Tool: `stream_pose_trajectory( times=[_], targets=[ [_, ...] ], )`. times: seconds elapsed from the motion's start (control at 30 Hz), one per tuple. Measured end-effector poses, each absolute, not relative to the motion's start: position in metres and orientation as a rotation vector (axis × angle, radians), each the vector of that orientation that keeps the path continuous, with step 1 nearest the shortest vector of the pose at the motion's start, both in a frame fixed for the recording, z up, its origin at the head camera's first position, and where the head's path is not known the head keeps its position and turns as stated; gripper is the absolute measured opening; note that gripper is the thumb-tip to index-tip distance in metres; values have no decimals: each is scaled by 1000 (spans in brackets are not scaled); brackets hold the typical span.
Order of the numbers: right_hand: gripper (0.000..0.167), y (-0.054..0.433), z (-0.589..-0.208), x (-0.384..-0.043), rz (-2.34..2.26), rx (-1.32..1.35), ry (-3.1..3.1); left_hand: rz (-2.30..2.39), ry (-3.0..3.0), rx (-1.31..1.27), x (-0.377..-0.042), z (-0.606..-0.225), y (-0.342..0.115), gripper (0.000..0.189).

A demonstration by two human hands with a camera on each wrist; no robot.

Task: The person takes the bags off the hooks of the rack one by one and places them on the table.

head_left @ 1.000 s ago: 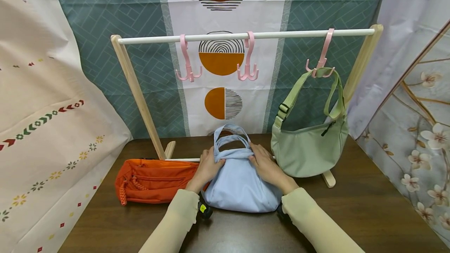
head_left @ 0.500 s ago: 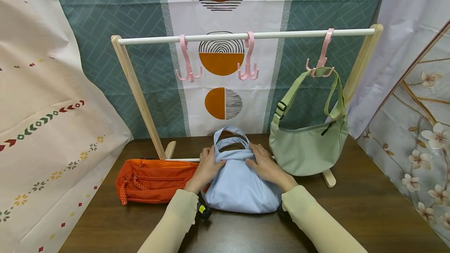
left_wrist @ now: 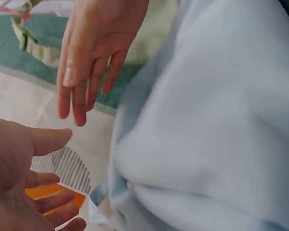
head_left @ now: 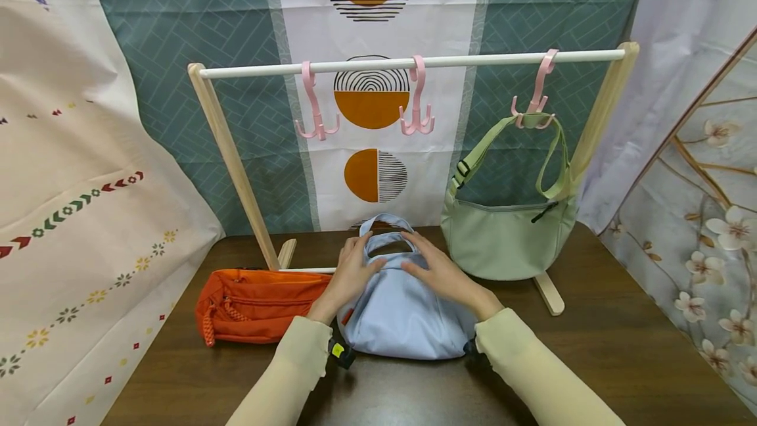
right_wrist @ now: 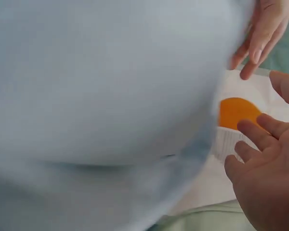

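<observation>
A light blue handbag (head_left: 408,321) stands on the table between both hands, its two loop handles (head_left: 387,222) upright. My left hand (head_left: 353,275) is beside the bag's upper left, fingers spread and relaxed. On the other side my right hand (head_left: 443,275) hovers at the upper right with fingers extended near the handles. In the left wrist view the blue bag (left_wrist: 216,120) fills the right side, and the palms of both hands show apart from it. The right wrist view has the bag (right_wrist: 101,96) large and blurred, with the right hand (right_wrist: 269,159) loosely spread.
An orange-red pouch (head_left: 260,307) lies on the table (head_left: 591,373) at left. A green shoulder bag (head_left: 508,242) hangs from a pink hook (head_left: 538,91) on the rack's white rail (head_left: 473,60). Two more pink hooks, a left one (head_left: 315,104) and a middle one (head_left: 417,100), hold nothing.
Both hands have come off the blue bag's sides and lifted slightly toward its handles. The green bag on its hook has swung a little left.
</observation>
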State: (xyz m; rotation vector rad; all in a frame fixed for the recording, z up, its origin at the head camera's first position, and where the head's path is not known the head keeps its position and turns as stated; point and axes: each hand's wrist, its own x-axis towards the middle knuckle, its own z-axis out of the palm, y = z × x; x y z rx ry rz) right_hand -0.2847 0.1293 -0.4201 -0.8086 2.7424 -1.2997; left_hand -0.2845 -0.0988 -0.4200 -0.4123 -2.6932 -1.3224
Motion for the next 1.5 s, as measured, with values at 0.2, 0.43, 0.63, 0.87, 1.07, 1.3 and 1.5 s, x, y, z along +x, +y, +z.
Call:
stream_pose_trajectory(
  times=[0.2,0.43,0.63,0.87,1.07,1.3,1.5],
  targets=[
    [60,131,-393,-278,-1389,-875,2689,-1407,-2610,-502,-283,-405,-98,60],
    [59,140,-369,-274,-1422,-964,2679,-1469,-2535,-564,-281,-393,-95,55],
    [56,149,-353,-267,-1409,-1015,2715,-1613,-2398,-629,-284,-386,-90,50],
    [52,159,-335,-259,-1419,-1029,2761,-1716,-2241,-775,-285,-370,-83,43],
    [50,166,-321,-254,-1437,-1068,2795,-1780,-2193,-845,-282,-355,-78,41],
    [50,177,-303,-251,-1445,-1079,2821,-1777,-2134,-916,-282,-339,-74,39],
    [50,189,-288,-247,-1417,-1061,2877,-1776,-2088,-976,-284,-326,-68,36]
  ],
)
